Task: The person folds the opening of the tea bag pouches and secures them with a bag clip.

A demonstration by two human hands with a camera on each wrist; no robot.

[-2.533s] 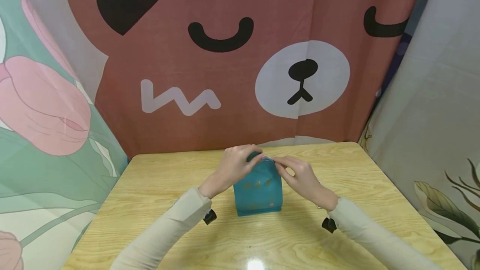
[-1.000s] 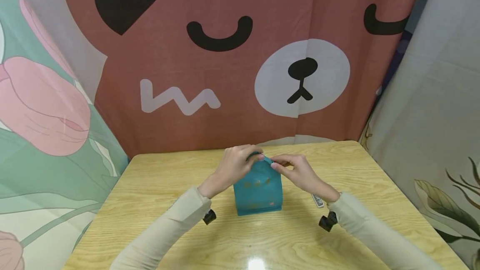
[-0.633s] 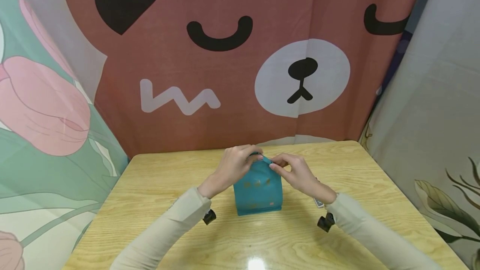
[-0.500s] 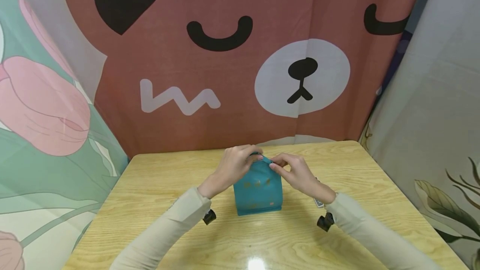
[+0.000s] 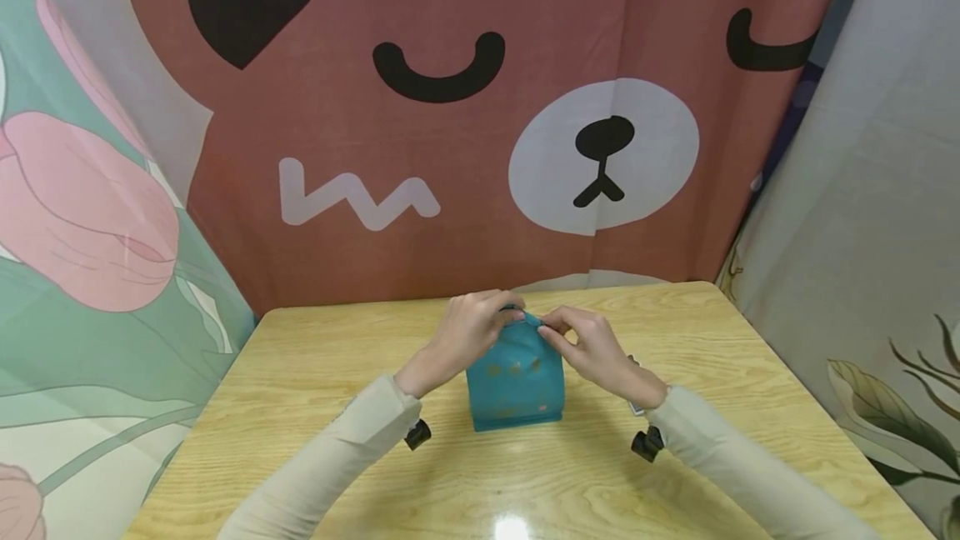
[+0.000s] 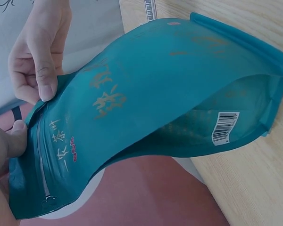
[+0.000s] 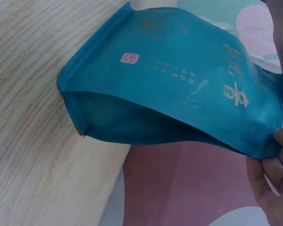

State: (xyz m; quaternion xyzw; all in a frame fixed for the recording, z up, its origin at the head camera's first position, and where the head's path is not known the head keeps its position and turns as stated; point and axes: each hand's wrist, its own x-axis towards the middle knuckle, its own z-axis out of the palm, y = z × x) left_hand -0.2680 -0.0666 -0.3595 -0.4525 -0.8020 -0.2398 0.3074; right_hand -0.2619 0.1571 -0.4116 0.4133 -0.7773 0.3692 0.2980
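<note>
A teal stand-up tea pouch [image 5: 516,377] with gold lettering stands upright on the table, its bottom fold toward me. My left hand [image 5: 468,327] grips the top edge at the left, thumb on the near face. At the right end of that edge, my right hand [image 5: 592,344] pinches the pouch between thumb and fingers. Seen from the left wrist, a pale zip strip [image 6: 41,160] runs along the mouth, with the right thumb [image 6: 46,87] pressing near one end. The gusseted side [image 7: 132,122] bulges in the right wrist view. Whatever is inside the pouch is hidden.
A small card-like piece with a dark pattern [image 5: 636,408] lies on the wooden table [image 5: 360,473], partly covered by the right wrist. Behind the table hangs a bear-print curtain [image 5: 465,257], with a floral curtain [image 5: 90,215] at the left.
My right hand has shifted slightly left and regripped along the pouch's top edge, where a teal strip now shows between the hands. My left hand and the pouch base have stayed put.
</note>
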